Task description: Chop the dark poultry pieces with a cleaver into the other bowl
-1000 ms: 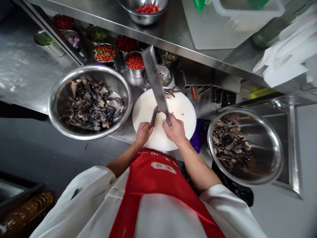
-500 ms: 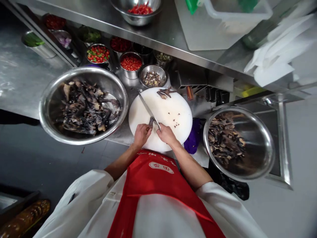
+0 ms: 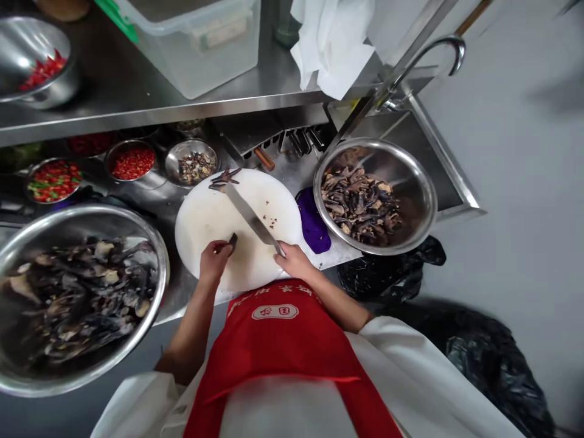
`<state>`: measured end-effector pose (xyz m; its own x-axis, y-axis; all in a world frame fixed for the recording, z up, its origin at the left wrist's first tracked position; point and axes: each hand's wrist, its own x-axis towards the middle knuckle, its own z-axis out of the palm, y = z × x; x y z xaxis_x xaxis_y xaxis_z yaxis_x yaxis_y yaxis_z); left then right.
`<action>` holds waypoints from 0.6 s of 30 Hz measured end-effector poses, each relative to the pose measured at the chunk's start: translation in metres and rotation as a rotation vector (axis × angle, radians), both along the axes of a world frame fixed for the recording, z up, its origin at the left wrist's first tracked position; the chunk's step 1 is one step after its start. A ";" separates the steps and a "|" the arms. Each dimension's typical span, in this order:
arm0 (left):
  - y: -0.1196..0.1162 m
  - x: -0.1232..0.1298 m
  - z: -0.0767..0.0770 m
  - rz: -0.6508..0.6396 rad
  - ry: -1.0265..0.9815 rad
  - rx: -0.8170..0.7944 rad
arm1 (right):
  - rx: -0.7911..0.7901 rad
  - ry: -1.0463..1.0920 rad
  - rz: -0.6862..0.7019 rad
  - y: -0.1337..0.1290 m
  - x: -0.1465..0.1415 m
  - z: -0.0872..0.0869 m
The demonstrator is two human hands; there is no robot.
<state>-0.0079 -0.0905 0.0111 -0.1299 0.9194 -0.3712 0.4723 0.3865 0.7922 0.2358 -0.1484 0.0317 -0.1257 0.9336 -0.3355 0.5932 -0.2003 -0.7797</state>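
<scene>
And here the large round stainless-steel bowl [image 3: 68, 230] of dark meat pieces runs off the left edge, its contents blurred, single cuts hard to make out. Up on the grey metal shelf [image 3: 114, 79], the shiny steel bowl [image 3: 50, 97] of red chillies is cut off too, and the shelf's front edge covers parts of the small metal pots behind the board. The knife's handle? Mostly buried in the fist!

To the fingers: the left hand [image 3: 214, 260] has thumb and fingertips pinched together on a small, dark, stubby meat piece [image 3: 233, 241], its lower end hidden in the grip. The right hand [image 3: 294, 261] is curled firmly round the handle of the long, broad grey steel knife [image 3: 250, 218], blade slanting up and left.

Now the piece itself: it pokes up and right from the left fingertips, over the round white chopping board [image 3: 201, 213], left of the blade and well apart from the right fist. Whether it touches the board, can't tell. Up by the far rim, dark claw-shaped pieces [image 3: 225, 177] lie right by the knife's tip; contact there is unclear.
</scene>
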 end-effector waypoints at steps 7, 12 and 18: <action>0.021 0.118 0.088 -0.436 -0.369 0.427 | -0.316 0.504 -0.142 -0.031 0.023 -0.021; 0.112 0.149 0.058 -0.576 0.015 0.693 | -0.336 0.416 -0.077 -0.030 0.024 -0.031; 0.214 0.055 -0.017 -0.351 0.411 0.487 | -0.365 0.449 -0.071 -0.025 0.031 -0.036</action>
